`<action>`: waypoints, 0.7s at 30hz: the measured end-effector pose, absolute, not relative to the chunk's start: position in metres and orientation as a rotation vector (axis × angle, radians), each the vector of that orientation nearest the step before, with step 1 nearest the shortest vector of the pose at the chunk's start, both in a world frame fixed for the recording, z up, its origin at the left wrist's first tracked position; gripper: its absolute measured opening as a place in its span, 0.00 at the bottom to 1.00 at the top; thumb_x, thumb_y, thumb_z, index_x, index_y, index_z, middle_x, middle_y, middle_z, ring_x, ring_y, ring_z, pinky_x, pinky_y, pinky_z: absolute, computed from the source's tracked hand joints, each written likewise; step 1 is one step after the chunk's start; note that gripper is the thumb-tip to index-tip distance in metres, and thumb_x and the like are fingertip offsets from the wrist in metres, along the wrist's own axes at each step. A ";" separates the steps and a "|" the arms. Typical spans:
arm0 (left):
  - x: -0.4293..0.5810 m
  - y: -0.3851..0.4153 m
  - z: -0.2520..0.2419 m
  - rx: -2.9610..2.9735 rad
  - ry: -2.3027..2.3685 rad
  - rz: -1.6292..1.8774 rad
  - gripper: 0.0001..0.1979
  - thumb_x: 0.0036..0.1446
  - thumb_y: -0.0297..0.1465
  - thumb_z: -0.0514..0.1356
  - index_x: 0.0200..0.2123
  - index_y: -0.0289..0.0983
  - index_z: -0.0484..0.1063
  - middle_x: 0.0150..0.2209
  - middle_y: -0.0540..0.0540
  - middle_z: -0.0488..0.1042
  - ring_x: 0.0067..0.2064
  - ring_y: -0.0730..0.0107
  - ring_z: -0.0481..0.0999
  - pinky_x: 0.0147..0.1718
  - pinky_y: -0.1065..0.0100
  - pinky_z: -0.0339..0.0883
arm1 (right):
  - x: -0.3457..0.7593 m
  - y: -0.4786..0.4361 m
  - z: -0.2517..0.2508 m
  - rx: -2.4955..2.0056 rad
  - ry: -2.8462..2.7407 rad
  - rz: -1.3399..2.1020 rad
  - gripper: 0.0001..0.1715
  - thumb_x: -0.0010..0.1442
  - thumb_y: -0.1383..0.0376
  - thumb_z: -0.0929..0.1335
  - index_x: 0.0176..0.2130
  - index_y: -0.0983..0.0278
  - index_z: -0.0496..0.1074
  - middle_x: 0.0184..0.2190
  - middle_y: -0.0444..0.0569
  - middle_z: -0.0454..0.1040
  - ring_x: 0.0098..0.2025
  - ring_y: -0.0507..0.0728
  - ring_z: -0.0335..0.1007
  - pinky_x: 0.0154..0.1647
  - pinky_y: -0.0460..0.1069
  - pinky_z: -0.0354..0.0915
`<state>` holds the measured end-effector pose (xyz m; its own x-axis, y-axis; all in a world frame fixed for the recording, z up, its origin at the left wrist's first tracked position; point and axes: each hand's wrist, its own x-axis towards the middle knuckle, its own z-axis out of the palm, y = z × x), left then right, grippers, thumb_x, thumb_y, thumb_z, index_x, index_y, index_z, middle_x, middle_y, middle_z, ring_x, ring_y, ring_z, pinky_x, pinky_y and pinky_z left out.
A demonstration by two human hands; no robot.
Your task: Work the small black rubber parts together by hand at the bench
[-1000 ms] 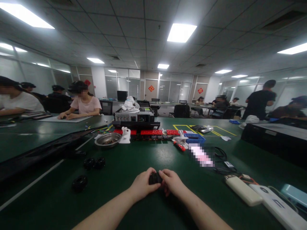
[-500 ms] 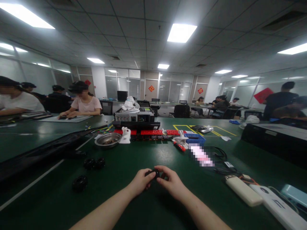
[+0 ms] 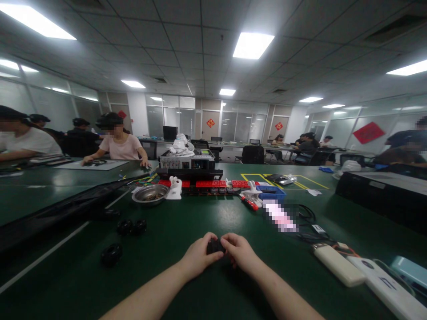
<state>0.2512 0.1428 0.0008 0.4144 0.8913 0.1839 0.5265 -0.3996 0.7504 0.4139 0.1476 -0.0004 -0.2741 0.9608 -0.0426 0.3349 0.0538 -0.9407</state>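
Note:
Near the front middle of the table, both my hands are closed on a small dark black part (image 3: 215, 246), perhaps a wheel. My left hand (image 3: 199, 255) grips it from the left, with the thumb along its near side. From the right, my right hand (image 3: 240, 251) pinches its edge with thumb and forefinger. Fingers cover much of the part, so its exact kind cannot be made out. To the left lie two round black wheel-like parts (image 3: 131, 226) side by side, and another black wheel-like part (image 3: 111, 254) sits closer to me.
A metal bowl (image 3: 150, 194) of small pieces stands ahead, beside a white clamp (image 3: 174, 188). A red screwdriver (image 3: 249, 203) and blue tray (image 3: 271, 193) are to the right. Cables and a cream power bank (image 3: 338, 265) lie at right; a long black panel (image 3: 66, 211) spans the left.
My hands have turned the black part and shifted their fingers on it, the left thumb now lower. Across the table, a co-worker has spread their hands apart. A person at far right has bent down.

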 end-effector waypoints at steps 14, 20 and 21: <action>0.254 0.154 -0.010 1.681 1.043 0.895 0.17 0.49 0.43 0.51 0.33 0.34 0.63 0.18 0.55 0.60 0.17 0.79 0.58 0.16 0.76 0.53 | 0.411 0.139 0.010 -1.205 -1.709 1.093 0.26 0.47 0.60 0.65 0.45 0.63 0.58 0.35 0.47 0.65 0.25 0.49 0.62 0.19 0.44 0.62; 0.252 0.141 0.003 2.061 1.169 0.833 0.14 0.47 0.39 0.54 0.36 0.38 0.63 0.31 0.50 0.68 0.32 0.70 0.66 0.29 0.72 0.58 | 0.412 0.146 0.002 -1.354 -1.562 1.416 0.23 0.53 0.49 0.55 0.31 0.67 0.60 0.17 0.42 0.64 0.12 0.47 0.56 0.09 0.42 0.57; 0.251 0.141 0.004 2.086 1.181 0.803 0.15 0.47 0.39 0.55 0.37 0.38 0.63 0.31 0.50 0.68 0.32 0.69 0.66 0.30 0.72 0.58 | 0.412 0.147 0.001 -1.350 -1.569 1.414 0.23 0.52 0.49 0.56 0.30 0.67 0.60 0.16 0.41 0.63 0.12 0.47 0.55 0.09 0.42 0.56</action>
